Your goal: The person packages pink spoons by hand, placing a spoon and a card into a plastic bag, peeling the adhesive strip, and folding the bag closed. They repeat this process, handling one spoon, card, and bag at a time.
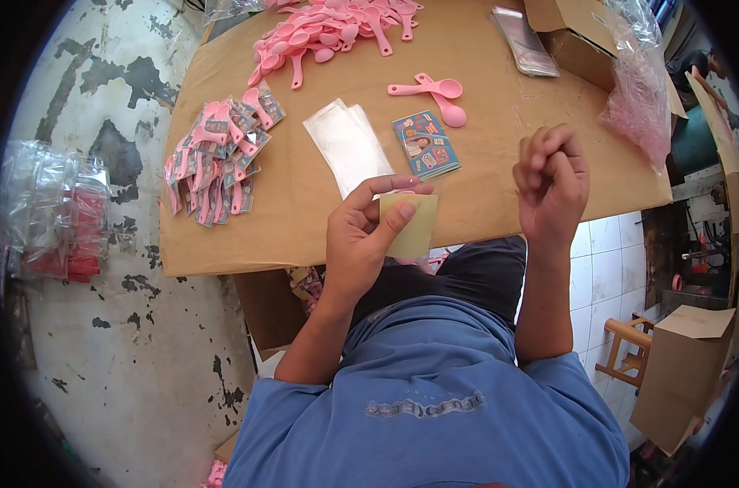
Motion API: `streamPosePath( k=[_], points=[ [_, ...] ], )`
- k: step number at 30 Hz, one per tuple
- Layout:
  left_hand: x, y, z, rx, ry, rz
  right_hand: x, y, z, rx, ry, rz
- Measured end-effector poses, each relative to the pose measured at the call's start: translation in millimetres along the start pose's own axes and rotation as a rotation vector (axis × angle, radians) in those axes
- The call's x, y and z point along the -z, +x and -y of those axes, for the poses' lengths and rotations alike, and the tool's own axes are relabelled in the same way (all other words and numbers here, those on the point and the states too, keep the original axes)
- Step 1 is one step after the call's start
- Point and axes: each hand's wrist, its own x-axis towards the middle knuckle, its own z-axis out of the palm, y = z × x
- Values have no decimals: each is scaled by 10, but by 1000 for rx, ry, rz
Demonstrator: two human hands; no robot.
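My left hand [360,237] is closed on a pale yellow-green card [412,226], thumb on its face, above the table's near edge. Clear plastic shows around the card, and a bit of pink shows at its top. My right hand [552,180] is raised to the right with curled fingers; whatever they may hold is hidden. Beyond my left hand lies a stack of clear plastic bags [345,146]. Beside it is a stack of blue printed cards [426,146]. Two pink spoons [444,88] lie crossed behind the cards.
Loose pink spoons [329,32] are heaped at the table's far side. Packed spoons with cards [219,154] form a pile at left. At the back right are more clear bags [525,45], a cardboard box [577,41] and a plastic bag [642,98]. A wooden stool [627,350] stands right.
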Motion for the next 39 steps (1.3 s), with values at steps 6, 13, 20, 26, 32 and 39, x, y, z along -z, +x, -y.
streamPosePath(
  k=[6,13,20,26,32,39],
  points=[
    [-20,21,-11,-63,-32,-41,-295,-227,-86,-359,-383,163],
    [70,39,37,-144,13,-51,-382,-296,-339,-334,-459,186],
    [126,34,28,-143,73,-62,-430,-296,-286,-322,-362,127],
    [245,19,144,-267,30,6,-327,-281,-245,-260,-401,274],
    [252,-4,115,-253,-9,34,-339,-253,-165,-161,-495,362],
    [264,-12,98,-149,-143,24,-476,-298,-47,-247,-694,315]
  ],
)
